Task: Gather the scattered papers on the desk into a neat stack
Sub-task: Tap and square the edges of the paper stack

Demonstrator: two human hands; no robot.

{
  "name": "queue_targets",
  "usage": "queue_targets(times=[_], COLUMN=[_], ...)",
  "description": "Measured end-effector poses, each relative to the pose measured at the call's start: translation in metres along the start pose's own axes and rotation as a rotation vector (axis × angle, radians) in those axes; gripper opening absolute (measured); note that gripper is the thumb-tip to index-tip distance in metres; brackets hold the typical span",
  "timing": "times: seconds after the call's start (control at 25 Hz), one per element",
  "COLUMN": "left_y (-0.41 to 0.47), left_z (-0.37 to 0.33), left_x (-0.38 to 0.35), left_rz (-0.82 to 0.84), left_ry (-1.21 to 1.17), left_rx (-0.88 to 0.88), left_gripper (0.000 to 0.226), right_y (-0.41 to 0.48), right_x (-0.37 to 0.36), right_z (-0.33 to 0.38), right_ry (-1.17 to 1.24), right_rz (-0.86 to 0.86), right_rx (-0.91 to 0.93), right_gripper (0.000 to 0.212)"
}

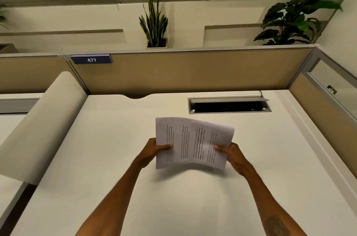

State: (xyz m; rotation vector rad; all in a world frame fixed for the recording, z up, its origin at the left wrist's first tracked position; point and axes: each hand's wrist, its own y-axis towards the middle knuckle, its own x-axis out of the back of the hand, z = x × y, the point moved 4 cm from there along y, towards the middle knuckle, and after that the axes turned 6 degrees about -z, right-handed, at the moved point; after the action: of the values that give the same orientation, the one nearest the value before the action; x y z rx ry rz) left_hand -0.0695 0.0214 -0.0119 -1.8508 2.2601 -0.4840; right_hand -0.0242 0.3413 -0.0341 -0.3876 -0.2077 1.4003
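Hands [152,150] [234,155], papers [191,143], cable hatch [229,105] beyond

Left hand [154,151] and right hand [232,155] grip the papers [191,143], seemingly lifted above the desk [116,148].

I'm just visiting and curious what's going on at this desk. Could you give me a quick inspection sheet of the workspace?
Surface: white desk, bare around the hands.
Job's things: papers, printed sheets held above the desk, fanned and not yet squared; no other sheets seen lying loose.
Clutter: nothing seen.
Grips: left hand pinches the papers' left edge; right hand pinches the right edge.
Cables: one thin dark cable by the open cable hatch.
Surroundings: tan partition with a 477 sign; potted plants behind it.
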Motion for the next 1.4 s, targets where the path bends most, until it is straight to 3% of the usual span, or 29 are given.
queue_targets(times=[0.2,0.32,0.56,0.92,1.12,1.4], left_y=[-0.002,-0.004,-0.012,-0.006,-0.007,0.0], left_z=[0.014,0.026,0.042,0.029,0.04,0.037], left_x=[-0.011,-0.011,-0.014,-0.015,-0.015,-0.013], left_rz=[-0.063,-0.094,-0.117,-0.214,-0.149,-0.161], left_ry=[0.03,-0.004,-0.095,-0.093,-0.068,-0.087], left_rx=[-0.064,-0.051,-0.003,-0.102,-0.032,-0.035], left_gripper=[0.045,0.038,0.042,0.034,0.04,0.04], right_y=[-0.002,-0.005,-0.014,0.004,0.004,0.003], right_x=[-0.007,-0.004,-0.001,-0.002,-0.004,-0.004], right_z=[-0.013,-0.022,-0.04,-0.022,-0.033,-0.033], right_ry=[-0.005,-0.004,-0.06,-0.132,-0.148,-0.13], right_rz=[-0.134,-0.157,-0.079,-0.082,-0.033,-0.047], right_rx=[0.041,0.053,0.061,0.059,0.034,0.052], right_gripper=[0.021,0.022,0.042,0.032,0.043,0.043])
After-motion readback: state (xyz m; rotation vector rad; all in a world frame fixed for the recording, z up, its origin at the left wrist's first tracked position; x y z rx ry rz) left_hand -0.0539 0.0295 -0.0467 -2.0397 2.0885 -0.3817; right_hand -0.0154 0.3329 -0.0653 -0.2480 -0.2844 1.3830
